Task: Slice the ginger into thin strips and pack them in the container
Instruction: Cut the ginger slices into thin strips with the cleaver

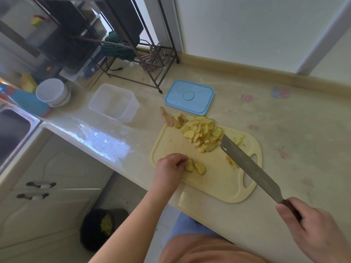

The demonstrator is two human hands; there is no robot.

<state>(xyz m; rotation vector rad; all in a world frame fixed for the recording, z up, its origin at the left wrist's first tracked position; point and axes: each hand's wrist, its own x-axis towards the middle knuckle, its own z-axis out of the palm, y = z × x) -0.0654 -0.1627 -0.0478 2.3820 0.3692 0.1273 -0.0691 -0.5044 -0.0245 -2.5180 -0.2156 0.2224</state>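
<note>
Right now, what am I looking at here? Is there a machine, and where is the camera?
No machine: a person works with bare hands, and the one picture comes from a wide-angle camera on their head, looking down. On the counter lies a yellow cutting board with a pile of ginger slices. The left hand pinches a few ginger slices near the board's edge. The right hand has its grip on a cleaver. Behind stand a clear container, nothing visible inside, and its blue lid beside it.
</note>
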